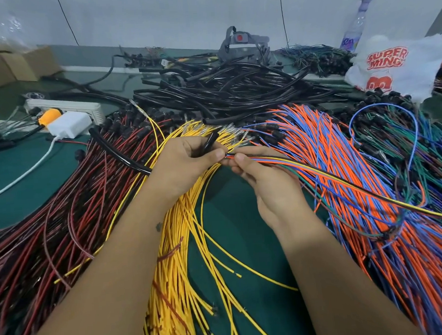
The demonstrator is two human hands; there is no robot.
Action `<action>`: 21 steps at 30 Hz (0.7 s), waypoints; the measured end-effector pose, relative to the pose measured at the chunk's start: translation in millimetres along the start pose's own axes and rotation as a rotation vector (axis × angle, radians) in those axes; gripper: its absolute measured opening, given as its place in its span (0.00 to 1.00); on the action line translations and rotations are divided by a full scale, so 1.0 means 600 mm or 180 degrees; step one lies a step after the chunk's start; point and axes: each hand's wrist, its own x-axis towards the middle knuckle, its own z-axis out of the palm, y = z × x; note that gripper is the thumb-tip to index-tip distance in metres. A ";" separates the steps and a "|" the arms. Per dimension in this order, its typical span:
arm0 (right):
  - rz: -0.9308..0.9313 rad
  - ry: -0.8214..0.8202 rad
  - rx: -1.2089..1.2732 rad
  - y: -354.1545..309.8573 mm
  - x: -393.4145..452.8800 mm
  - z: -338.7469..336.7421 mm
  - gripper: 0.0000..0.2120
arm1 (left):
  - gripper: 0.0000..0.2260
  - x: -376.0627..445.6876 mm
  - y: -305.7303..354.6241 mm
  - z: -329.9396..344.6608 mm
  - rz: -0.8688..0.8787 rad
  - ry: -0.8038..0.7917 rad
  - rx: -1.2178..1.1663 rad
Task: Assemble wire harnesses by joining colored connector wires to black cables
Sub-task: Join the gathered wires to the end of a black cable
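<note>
Head view, the only one on offer: both hands meet over the middle of the tabletop (15, 178). The left hand (181, 166) has its grip clamped on a black cable (127, 160), whose open end pokes up between thumb and fingers. The right hand (264, 180) pinches a gathered bundle of coloured wires (317, 168), tips pointed at the left thumb, right at the cable's mouth.

Here's the risk: those tips look uneven, so one strand could snag at the rim and buckle instead of feeding in. The bundle trails away right across the orange and blue pile (342, 161), and any tug could hook a loose wire there and drag it along. Below the wrists lies the yellow wire pile (183, 246), with stray strands close enough to catch on a forearm. The cable's tail runs back over the red and black wires (63, 201); a snag there would pull the mouth off line.
</note>
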 end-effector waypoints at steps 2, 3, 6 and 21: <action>-0.0051 0.0028 -0.0117 0.001 0.000 0.001 0.12 | 0.03 0.001 -0.002 0.000 -0.0003 0.0051 -0.0010; -0.0079 0.0066 -0.0232 0.002 0.000 0.000 0.13 | 0.03 0.002 -0.002 0.000 -0.0018 0.0079 0.0008; -0.0150 0.0135 -0.0658 0.004 0.002 -0.002 0.13 | 0.05 0.005 -0.007 0.000 -0.0046 0.0152 0.0237; -0.0057 0.0615 0.0459 -0.005 0.016 -0.006 0.09 | 0.06 0.004 -0.033 0.007 0.0169 0.0041 0.1650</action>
